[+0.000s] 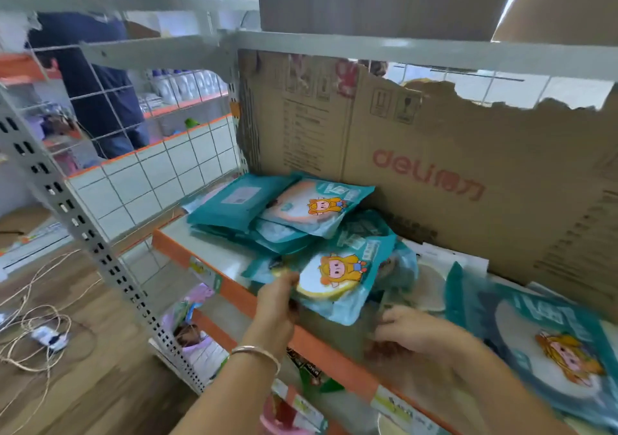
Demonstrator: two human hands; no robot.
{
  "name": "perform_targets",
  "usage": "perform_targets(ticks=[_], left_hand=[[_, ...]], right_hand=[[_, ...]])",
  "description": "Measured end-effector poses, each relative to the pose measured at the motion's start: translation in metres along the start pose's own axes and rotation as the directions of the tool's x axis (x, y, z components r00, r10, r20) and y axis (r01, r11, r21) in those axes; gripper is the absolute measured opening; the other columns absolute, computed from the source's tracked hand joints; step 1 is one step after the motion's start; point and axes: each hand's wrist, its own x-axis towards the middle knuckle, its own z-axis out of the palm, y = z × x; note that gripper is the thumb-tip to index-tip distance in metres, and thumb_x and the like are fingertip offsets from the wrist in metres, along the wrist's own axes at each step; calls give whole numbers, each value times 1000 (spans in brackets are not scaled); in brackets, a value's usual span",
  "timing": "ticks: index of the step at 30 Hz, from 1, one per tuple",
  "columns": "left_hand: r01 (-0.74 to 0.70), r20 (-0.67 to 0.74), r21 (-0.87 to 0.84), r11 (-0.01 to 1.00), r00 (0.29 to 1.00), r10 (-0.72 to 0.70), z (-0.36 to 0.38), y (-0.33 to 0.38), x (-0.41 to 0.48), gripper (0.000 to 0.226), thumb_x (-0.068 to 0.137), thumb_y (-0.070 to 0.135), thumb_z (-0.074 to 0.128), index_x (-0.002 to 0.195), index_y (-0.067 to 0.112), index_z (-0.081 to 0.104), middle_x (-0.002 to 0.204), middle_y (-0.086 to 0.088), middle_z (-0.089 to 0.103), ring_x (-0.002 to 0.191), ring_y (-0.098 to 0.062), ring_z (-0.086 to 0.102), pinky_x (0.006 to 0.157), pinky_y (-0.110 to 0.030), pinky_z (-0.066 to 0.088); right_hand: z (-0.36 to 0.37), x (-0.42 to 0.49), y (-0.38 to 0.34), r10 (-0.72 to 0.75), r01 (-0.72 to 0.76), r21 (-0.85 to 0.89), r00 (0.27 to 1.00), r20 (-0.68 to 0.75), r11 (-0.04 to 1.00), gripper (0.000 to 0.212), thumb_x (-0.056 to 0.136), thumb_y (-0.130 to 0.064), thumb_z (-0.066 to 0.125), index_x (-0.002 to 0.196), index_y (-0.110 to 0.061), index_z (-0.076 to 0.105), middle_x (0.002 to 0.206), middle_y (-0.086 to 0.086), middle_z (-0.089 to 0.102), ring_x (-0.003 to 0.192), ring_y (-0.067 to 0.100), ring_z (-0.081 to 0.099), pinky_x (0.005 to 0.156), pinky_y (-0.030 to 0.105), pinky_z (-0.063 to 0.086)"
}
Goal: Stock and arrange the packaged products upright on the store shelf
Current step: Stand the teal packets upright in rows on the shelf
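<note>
A teal plastic packet with a white oval and a yellow cartoon figure (337, 277) is gripped at its left edge by the left hand (277, 301), whose fingers are curled round it. The packet is held tilted, just above the front of the white shelf board with the orange front edge (329, 346). A thin metal bangle (255, 354) is worn on the left wrist.

The right hand (406, 331) is seen low on the shelf board, to the right of the held packet. Its fingers are bent, but because of the blur it cannot be told whether anything is grasped.

Behind the held packet, a pile of similar teal packets (267, 210) is laid flat, not upright, towards the back left corner of the shelf. A further teal packet of the same print (551, 351) is seen, blurred, at the right, beside the right forearm.

The back of the shelf is lined by a torn brown cardboard sheet with red lettering (434, 147). The left side is closed by a white wire grid (160, 174), next to a grey perforated metal upright (83, 227). Beyond the grid a person in dark clothing (97, 67) is seen, and a wooden floor (100, 384) is visible below.
</note>
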Motion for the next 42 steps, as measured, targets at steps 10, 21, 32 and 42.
perform_targets(ticks=[10, 21, 32, 42], left_hand=[[-94, 91, 132, 987, 992, 83, -16, 4, 0, 12, 90, 11, 58, 91, 0, 60, 81, -16, 67, 66, -23, 64, 52, -26, 57], [-11, 110, 81, 997, 994, 2, -13, 6, -6, 9, 89, 14, 61, 89, 5, 58, 76, -8, 61, 65, -16, 56, 56, -22, 46], [29, 196, 282, 959, 977, -87, 9, -14, -22, 20, 85, 14, 66, 100, 3, 60, 90, -8, 63, 76, -17, 56, 61, -24, 42], [-457, 451, 717, 527, 880, 150, 1, 22, -13, 22, 83, 20, 69, 100, 10, 60, 90, -7, 66, 70, -15, 61, 50, -21, 47]], right_hand=[[-69, 49, -5, 195, 48, 377, 791, -580, 925, 47, 93, -36, 52, 127, -4, 48, 92, 14, 59, 72, 24, 56, 52, 25, 30], [-66, 49, 0, 175, 183, 406, 693, -699, 896, 30, 91, -35, 56, 97, -5, 59, 101, 17, 64, 89, 31, 62, 73, 40, 50], [29, -68, 61, 386, 452, 676, 577, -719, 583, 16, 94, -14, 54, 81, -13, 44, 53, 3, 42, 33, 10, 33, 31, 17, 27], [32, -104, 64, 241, 79, 386, 662, -710, 919, 17, 91, -19, 58, 75, -11, 58, 68, 1, 64, 54, 15, 51, 51, 25, 41]])
